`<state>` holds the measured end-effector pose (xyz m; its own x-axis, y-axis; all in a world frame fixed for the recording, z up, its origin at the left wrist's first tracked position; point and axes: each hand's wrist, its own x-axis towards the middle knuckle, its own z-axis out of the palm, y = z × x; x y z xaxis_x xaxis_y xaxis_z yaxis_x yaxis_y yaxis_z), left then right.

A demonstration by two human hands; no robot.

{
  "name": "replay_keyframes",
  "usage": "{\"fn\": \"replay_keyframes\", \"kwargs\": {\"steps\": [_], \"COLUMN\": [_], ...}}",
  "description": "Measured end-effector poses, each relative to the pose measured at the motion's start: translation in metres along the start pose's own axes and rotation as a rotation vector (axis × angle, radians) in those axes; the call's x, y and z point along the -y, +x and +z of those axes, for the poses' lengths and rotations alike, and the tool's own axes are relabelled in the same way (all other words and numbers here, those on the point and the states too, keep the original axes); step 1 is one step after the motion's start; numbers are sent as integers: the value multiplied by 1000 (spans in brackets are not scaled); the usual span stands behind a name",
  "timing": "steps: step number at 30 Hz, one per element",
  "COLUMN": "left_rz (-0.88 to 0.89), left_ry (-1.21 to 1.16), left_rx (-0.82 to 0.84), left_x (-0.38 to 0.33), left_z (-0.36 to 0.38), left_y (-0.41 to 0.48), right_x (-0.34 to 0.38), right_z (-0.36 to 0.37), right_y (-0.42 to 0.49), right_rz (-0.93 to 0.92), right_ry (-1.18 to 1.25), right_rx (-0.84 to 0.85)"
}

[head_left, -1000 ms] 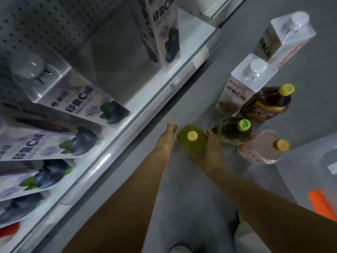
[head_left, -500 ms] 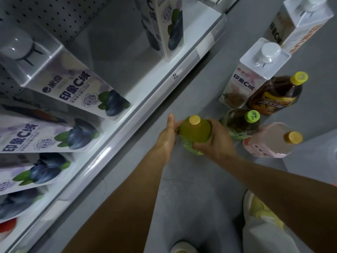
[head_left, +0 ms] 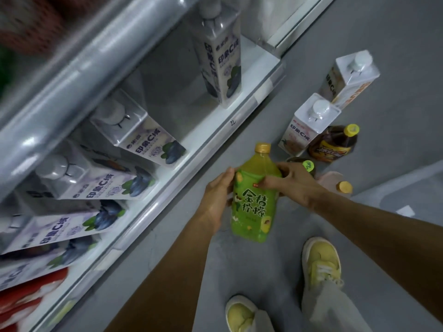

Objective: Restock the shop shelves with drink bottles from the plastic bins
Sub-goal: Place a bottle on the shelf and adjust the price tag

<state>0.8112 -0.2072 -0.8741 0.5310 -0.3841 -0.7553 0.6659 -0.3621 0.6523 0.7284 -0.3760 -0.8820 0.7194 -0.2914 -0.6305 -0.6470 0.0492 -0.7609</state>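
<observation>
A green drink bottle (head_left: pixel 254 202) with a yellow cap is lifted off the grey floor, held between both hands. My left hand (head_left: pixel 217 196) grips its left side and my right hand (head_left: pixel 291 182) wraps its upper right side. To the left runs the white bottom shelf (head_left: pixel 215 127), holding several white blueberry cartons (head_left: pixel 141 137). On the floor beyond my right hand stand two white cartons (head_left: pixel 309 125), a dark bottle (head_left: pixel 334 144) with a yellow cap, a green-capped bottle (head_left: pixel 308 165) and a pink bottle (head_left: pixel 340 185).
A clear plastic bin (head_left: pixel 407 195) sits at the right edge. A shelf rail (head_left: pixel 79 68) crosses the upper left above the cartons. My two yellow shoes (head_left: pixel 321 259) stand on the floor below the bottle. Red packages (head_left: pixel 26 298) lie at the shelf's lower left.
The green bottle has been raised from the floor and tipped so its label faces the camera. Both hands closed round it. The view pulled back and up.
</observation>
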Motion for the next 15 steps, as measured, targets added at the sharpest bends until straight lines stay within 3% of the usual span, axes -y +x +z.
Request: {"fn": "replay_keyframes", "kwargs": {"steps": [10, 15], "left_rz": [51, 77], "left_ry": [-24, -78], "left_rx": [199, 194], "left_x": [-67, -113], "left_z": [-3, 2], "left_y": [-102, -153], "right_x": [102, 158], "right_z": [-32, -47], "right_y": [-74, -115], "right_rz": [8, -27], "right_ry": [78, 37], "right_rx": [146, 151]}}
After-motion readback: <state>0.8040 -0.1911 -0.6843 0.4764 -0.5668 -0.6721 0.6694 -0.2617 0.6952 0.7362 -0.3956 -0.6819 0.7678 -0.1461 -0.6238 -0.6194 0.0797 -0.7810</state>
